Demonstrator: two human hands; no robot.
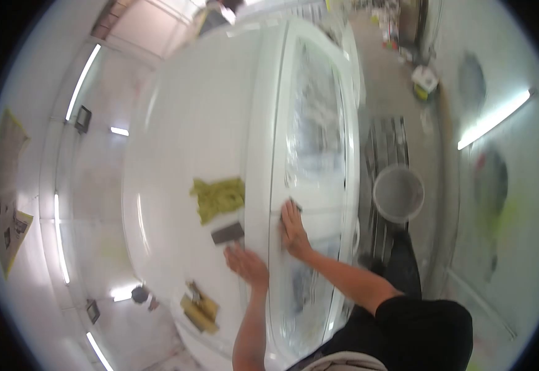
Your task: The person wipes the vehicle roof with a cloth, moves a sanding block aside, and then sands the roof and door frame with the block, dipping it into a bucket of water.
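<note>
My left hand (246, 264) rests on the white vehicle roof (207, 111), its fingers spread, just below a dark grey rectangular block (227, 234). A crumpled yellow-green cloth (218, 198) lies above the block. My right hand (294, 232) lies at the roof's side edge, above the windows, with its fingers over a small dark piece (295, 204) that shows only in part. Nearer to me on the roof, left of my left forearm, are some yellowish-brown pieces (200, 309).
A grey bucket (399, 193) stands to the right of the vehicle on a dark slatted platform (388, 142). Film-covered windows (316, 117) run along the vehicle's side. Walls with lit tubes (495, 120) stand on both sides.
</note>
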